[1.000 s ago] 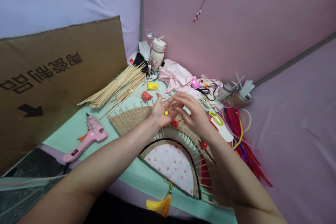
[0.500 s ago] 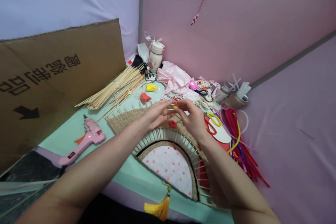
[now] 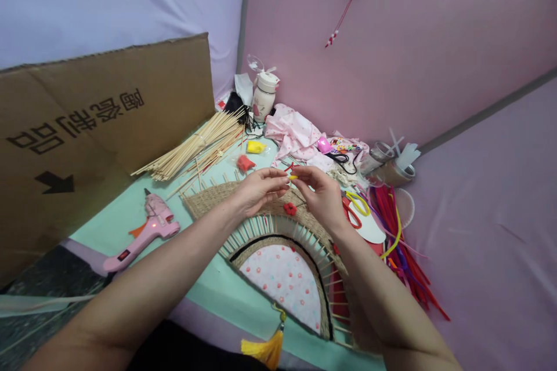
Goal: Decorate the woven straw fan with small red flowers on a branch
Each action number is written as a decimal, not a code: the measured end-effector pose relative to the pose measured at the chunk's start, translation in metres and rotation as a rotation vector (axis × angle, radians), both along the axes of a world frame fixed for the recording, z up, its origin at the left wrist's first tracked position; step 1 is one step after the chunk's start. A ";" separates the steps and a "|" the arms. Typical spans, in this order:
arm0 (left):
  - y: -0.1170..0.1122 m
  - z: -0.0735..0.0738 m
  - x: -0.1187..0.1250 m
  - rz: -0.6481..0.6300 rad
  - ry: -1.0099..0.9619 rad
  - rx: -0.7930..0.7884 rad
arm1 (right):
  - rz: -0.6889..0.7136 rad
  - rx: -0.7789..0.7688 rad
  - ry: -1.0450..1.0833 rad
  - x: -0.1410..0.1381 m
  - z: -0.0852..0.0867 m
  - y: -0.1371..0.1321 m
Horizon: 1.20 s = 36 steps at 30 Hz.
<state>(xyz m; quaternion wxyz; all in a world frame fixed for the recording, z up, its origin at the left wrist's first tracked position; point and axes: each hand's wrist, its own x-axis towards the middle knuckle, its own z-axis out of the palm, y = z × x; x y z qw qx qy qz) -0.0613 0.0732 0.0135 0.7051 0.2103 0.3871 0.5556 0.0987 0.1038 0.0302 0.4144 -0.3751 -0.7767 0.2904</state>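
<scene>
My left hand (image 3: 258, 190) and my right hand (image 3: 321, 196) meet fingertip to fingertip above a woven, fan-shaped straw piece (image 3: 278, 226). Both pinch a tiny yellow lump of clay (image 3: 293, 177) between their fingers. A small red clay flower (image 3: 289, 208) sits on the weave just below the hands. The fan has a pink dotted fabric centre (image 3: 282, 278) and a yellow tassel (image 3: 265, 351) at its near end.
A pink glue gun (image 3: 143, 232) lies at the left, a bundle of bamboo sticks (image 3: 195, 145) behind it, and a cardboard sheet (image 3: 87, 127) leans on the wall. Red and yellow clay lumps (image 3: 250, 155), scissors (image 3: 354, 208), pipe cleaners (image 3: 400, 237), pink cloth (image 3: 296, 133) and a bottle (image 3: 265, 95) crowd the back and right.
A second ago the yellow bit lay on my open left palm. Both hands have since closed into a pinch on it, fingertips together.
</scene>
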 end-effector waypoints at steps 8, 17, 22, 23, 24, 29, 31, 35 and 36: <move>-0.006 -0.003 0.006 -0.007 -0.216 0.052 | -0.056 -0.137 0.176 -0.011 -0.008 -0.005; -0.004 -0.013 0.001 0.055 -0.141 0.081 | 0.110 0.039 -0.051 0.002 0.011 -0.004; -0.006 -0.011 0.000 0.025 -0.102 0.081 | 0.142 0.221 -0.175 0.002 0.013 -0.005; -0.006 -0.011 0.000 0.021 -0.087 0.080 | 0.140 0.228 -0.183 0.001 0.012 -0.006; -0.006 -0.010 -0.001 0.018 -0.068 0.080 | 0.143 0.228 -0.195 0.001 0.011 -0.006; -0.006 -0.010 -0.005 -0.018 0.039 0.077 | 0.158 0.211 -0.282 0.000 0.010 -0.004; -0.005 -0.010 -0.007 -0.047 0.083 0.086 | 0.144 0.211 -0.306 -0.001 0.010 -0.003; -0.002 -0.008 -0.011 -0.073 0.234 0.143 | 0.121 0.214 -0.357 -0.007 0.013 -0.006; -0.002 -0.007 -0.012 -0.075 0.267 0.153 | 0.112 0.213 -0.362 -0.009 0.013 -0.007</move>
